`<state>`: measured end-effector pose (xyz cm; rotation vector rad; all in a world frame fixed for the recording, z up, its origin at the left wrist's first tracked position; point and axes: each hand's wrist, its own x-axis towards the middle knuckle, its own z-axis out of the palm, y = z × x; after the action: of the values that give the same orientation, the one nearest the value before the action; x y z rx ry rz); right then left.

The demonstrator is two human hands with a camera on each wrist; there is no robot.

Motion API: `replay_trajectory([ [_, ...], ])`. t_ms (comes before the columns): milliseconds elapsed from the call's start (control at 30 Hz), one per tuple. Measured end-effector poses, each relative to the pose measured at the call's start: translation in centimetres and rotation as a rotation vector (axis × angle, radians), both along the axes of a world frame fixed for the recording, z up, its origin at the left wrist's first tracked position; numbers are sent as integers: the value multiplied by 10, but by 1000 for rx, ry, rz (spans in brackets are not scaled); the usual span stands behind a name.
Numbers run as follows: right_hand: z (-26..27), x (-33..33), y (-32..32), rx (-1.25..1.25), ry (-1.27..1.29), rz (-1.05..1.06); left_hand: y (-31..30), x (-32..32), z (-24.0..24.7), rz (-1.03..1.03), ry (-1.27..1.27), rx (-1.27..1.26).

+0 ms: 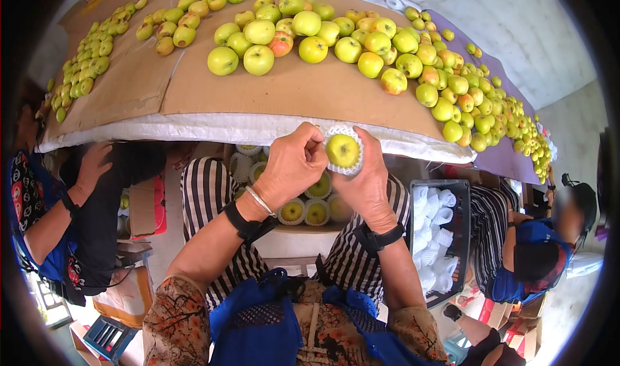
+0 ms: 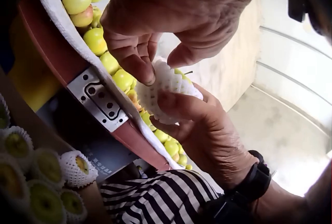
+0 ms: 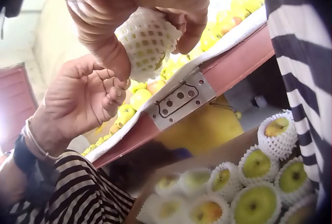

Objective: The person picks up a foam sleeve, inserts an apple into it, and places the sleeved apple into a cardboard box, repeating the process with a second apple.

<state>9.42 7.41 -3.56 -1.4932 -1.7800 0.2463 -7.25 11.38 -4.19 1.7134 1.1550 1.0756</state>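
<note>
A yellow-green apple (image 1: 343, 151) in a white foam net (image 2: 168, 89) is held up just in front of the table edge. My right hand (image 1: 367, 184) grips the netted apple from the side, thumb (image 2: 179, 105) across the net. The left hand (image 1: 292, 164) has curled fingers at the near side of the net, and its thumb and fingertips pinch the foam there. Below the hands, a cardboard box (image 3: 148, 182) between the knees holds several netted apples (image 3: 255, 203) standing side by side.
Loose apples (image 1: 310, 46) lie across the cardboard-covered table (image 1: 258, 101). A black crate (image 1: 466, 237) of white foam nets (image 1: 431, 237) stands beside the right knee. One person sits at the far right (image 1: 536, 256), another at the left (image 1: 51, 224).
</note>
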Motion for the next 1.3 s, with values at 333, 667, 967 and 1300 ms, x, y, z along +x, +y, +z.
replay_trajectory([
  [333,11,6,-2,-236,114,230,14,-9,0,-471,-712,-755],
  [667,21,5,-23,-141,59,88,8,4,-7,-379,-788,-651],
  [967,-6,-11,-4,49,36,66,2,11,-16,-443,-803,-685],
  [1300,-4,-11,1,2,78,116,9,-3,-1,-476,-777,-759],
])
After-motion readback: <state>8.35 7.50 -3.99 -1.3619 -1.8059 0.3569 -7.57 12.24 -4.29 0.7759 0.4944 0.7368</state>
